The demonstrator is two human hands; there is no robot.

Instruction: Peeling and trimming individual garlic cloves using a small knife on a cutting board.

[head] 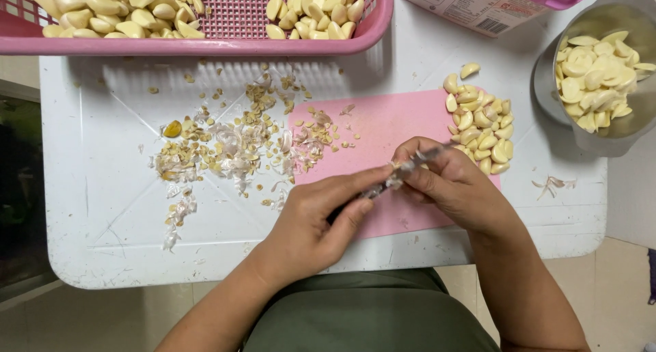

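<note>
Fingers of the left hand (311,222) and right hand (447,181) pinch one garlic clove (395,180) over the pink board (383,123).

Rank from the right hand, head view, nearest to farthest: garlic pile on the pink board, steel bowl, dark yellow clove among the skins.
From the right hand:
1. Garlic pile on the pink board, just above and right of the hand.
2. Steel bowl, far right, off the board.
3. Dark yellow clove, far left, among the skins.
</note>
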